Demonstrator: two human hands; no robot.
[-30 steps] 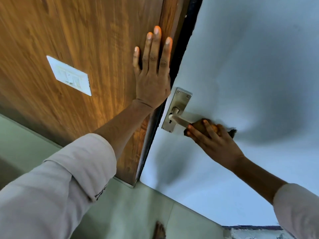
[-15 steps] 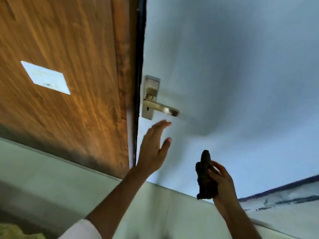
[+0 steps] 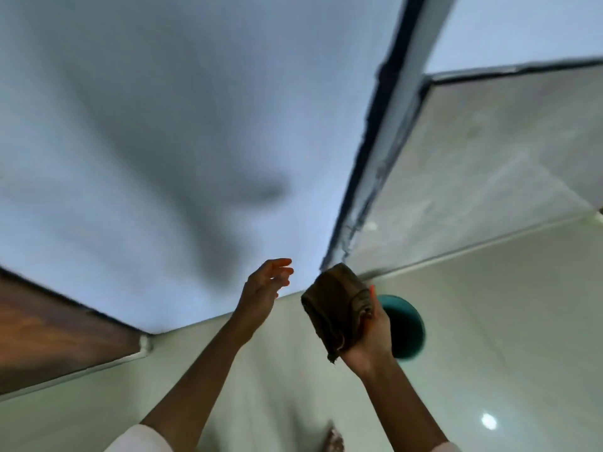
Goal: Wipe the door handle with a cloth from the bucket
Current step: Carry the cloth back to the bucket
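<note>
Right hand (image 3: 368, 334) is clamped round a folded brown cloth (image 3: 336, 308), with the teal bucket (image 3: 408, 327) just behind. Left hand (image 3: 261, 288) hangs open, holding nothing. Cloth looks soft and floppy, so bunching it mid-fold seems best.

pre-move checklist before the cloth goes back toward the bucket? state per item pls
1. Cloth secured in right hand: ok, folded and gripped.
2. Left hand free: ok, open, holding nothing.
3. Bucket located: ok, teal rim shows on the floor behind the right hand.
4. Bucket contents or water level: cannot tell, the hand hides most of it.
5. Door handle wiped clean: cannot tell, the handle is out of view.
6. Image sharp enough to aim: not ok, the frame is motion-blurred.
</note>
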